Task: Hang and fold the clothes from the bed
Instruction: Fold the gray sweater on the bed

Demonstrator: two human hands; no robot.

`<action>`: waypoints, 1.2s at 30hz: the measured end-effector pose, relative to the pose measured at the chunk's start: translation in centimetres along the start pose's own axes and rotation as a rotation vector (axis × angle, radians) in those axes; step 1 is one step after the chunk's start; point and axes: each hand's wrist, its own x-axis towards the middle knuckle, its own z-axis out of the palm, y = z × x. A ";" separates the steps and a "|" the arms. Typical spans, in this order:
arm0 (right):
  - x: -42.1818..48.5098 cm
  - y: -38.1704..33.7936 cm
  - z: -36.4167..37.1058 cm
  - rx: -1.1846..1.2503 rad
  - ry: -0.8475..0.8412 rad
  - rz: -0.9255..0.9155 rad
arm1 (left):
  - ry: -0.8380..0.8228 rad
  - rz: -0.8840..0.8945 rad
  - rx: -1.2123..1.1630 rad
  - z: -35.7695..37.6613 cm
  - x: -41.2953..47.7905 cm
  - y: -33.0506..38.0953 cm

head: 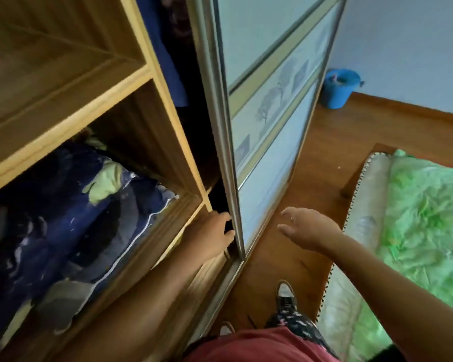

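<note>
a blue bucket (pixel 339 87) stands on the brown wooden floor (pixel 324 158) in the upper right of the frame, close to the pale wall (pixel 416 48)

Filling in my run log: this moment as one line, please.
left hand: grips sliding door edge | right hand: open, holding nothing | lower shelf: dark blue fabric | bed: green quilt
</note>
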 end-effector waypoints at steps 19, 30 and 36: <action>-19.1 27.5 5.6 0.422 0.223 0.920 | -0.343 0.991 0.471 11.7 10.0 36.6; -30.3 28.0 17.4 0.834 0.300 1.426 | -0.566 1.427 0.828 23.6 6.5 47.8; -30.7 25.4 22.0 1.018 0.310 1.645 | -0.682 1.644 0.992 29.6 6.0 50.8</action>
